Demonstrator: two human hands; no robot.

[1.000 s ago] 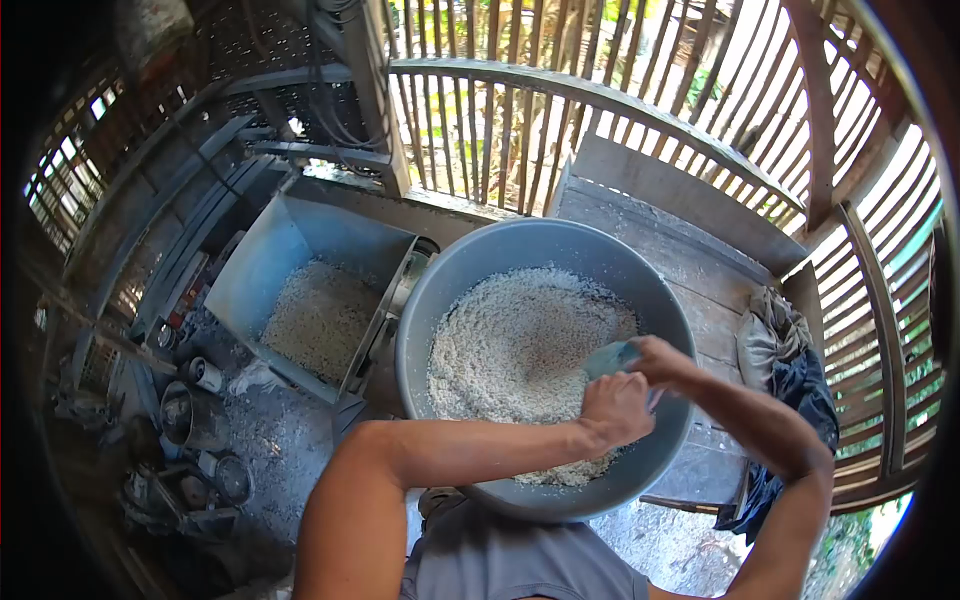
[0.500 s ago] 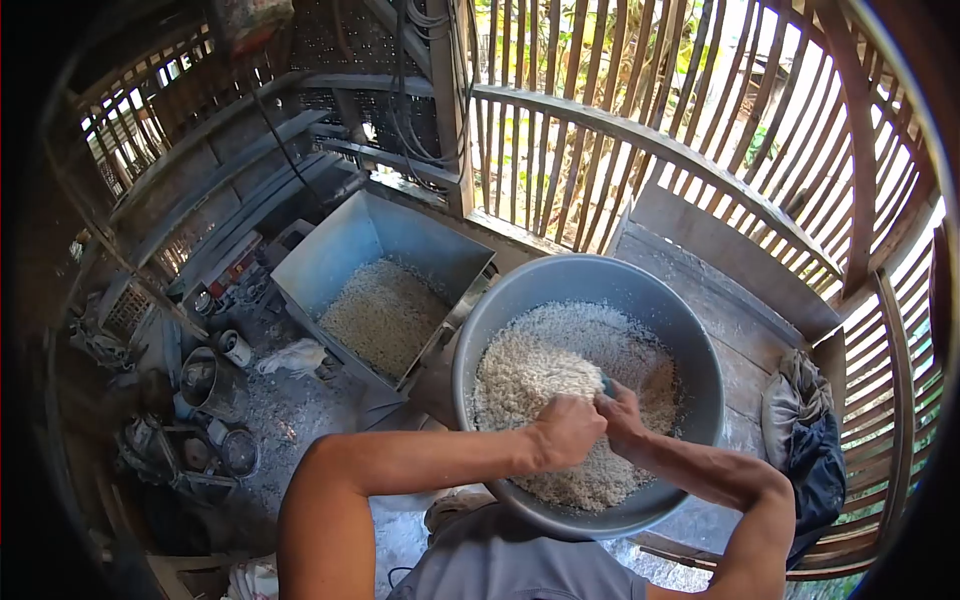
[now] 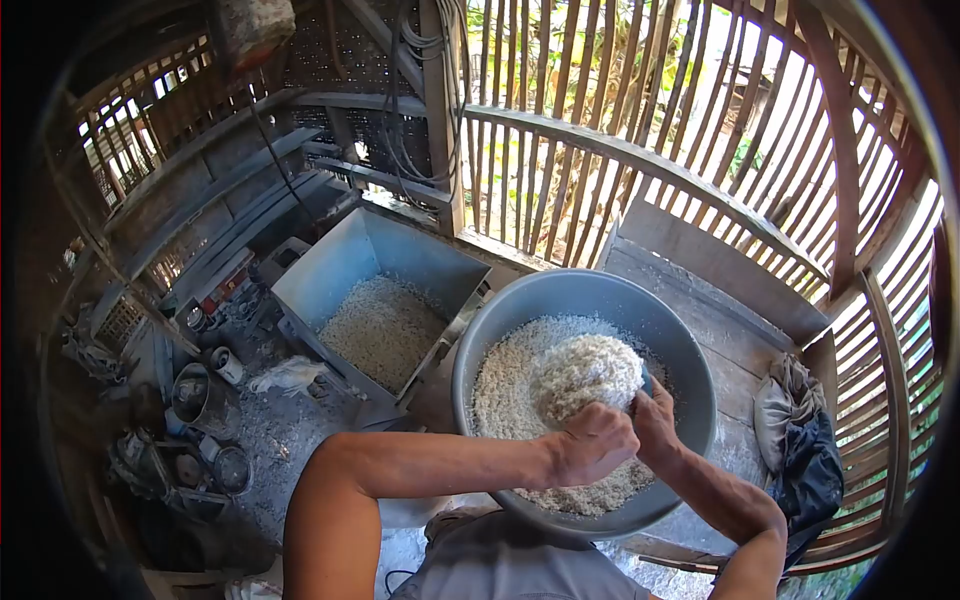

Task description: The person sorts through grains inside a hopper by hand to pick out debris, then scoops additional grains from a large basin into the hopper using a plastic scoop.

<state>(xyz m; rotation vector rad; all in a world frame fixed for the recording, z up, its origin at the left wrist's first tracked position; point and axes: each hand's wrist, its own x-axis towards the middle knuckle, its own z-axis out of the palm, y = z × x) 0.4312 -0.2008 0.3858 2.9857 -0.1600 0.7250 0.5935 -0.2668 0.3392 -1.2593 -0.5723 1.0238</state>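
Observation:
A large round grey tub holds pale, grated-looking material. Above it, a heaped load of the same material sits in a blue-green scoop, mostly hidden under the heap and behind the hands. My left hand is closed at the near side of the heap, on the scoop's edge as far as it shows. At the right side of the scoop, my right hand is wrapped round its rim. Both hands are close together over the tub.
Left of the tub stands a metal hopper with pale material at its bottom. Wooden boards lie to the right, with a dark and grey sack on them. Buckets and a white bag are on the floor at left.
The scoop has come up out of the material with a full heap in it. Since the earliest frame, both hands have moved from the tub's right side towards its middle, and the view has shifted.

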